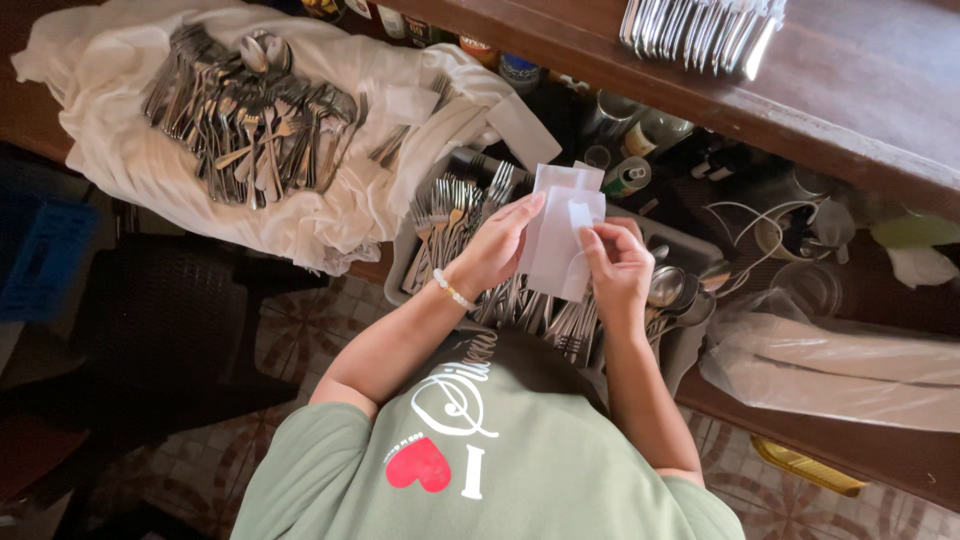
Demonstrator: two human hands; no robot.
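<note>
The thin white paper napkin (556,240), probably light and floppy, is pinched at its edges by left hand (492,250) and right hand (618,265).

1 head-worn camera looked almost straight down from above the person, close over the green shirt (500,470) and both forearms. Its frame reached out across the grey cutlery tray (690,250) to the wooden counter (850,90) at the top, with tiled floor (290,330) at the bottom.
</note>
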